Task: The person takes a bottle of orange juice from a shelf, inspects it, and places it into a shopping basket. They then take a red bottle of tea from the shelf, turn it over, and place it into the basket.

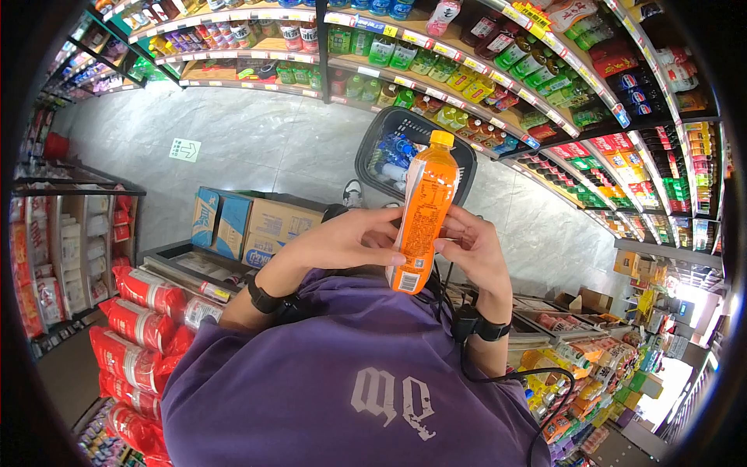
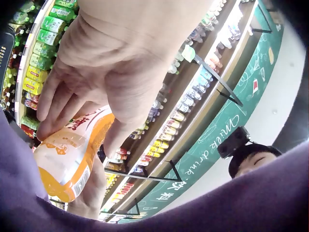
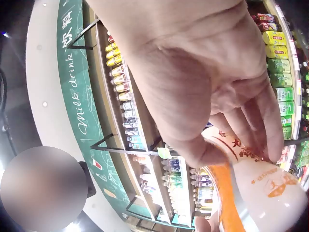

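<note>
An orange drink bottle with a yellow cap stands nearly upright before the person's chest, cap end farther away. Its printed text and barcode face the head camera. The left hand grips its left side, thumb low near the barcode and fingers behind. From the other side the right hand holds it between thumb and fingers. In the left wrist view the bottle's white label and rounded base show below the left palm. The right wrist view shows the right thumb and fingers around the white label.
Beyond the bottle, a dark shopping basket with blue-labelled bottles sits on the grey floor. Drink shelves curve along the far side. Cardboard boxes and red bags lie to the left.
</note>
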`<state>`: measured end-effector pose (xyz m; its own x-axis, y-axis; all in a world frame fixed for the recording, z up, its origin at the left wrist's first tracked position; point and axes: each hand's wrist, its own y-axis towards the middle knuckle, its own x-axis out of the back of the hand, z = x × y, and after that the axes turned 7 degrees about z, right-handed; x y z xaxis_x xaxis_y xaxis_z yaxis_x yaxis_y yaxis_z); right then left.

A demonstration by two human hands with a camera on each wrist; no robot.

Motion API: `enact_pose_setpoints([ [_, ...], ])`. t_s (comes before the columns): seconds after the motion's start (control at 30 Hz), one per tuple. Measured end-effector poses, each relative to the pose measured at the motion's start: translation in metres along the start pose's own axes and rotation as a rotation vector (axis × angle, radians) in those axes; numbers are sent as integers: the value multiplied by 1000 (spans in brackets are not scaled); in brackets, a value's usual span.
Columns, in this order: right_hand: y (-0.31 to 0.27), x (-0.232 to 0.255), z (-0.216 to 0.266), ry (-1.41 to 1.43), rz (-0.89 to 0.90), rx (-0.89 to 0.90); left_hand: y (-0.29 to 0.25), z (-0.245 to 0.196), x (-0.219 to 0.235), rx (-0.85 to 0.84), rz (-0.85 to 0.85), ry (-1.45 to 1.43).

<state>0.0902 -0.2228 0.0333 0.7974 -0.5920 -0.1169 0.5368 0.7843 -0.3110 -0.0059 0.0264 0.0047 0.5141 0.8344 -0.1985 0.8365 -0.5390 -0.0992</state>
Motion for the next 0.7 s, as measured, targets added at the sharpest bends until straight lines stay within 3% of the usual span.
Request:
enact_pose_setpoints([
  [0.53,0,-1,-8,-75,-26,37,-1,4,0,1,15,-60],
  [0.7,-2,-4,-1,-128,-51,-29,-2,-3,0,45,26,-75],
])
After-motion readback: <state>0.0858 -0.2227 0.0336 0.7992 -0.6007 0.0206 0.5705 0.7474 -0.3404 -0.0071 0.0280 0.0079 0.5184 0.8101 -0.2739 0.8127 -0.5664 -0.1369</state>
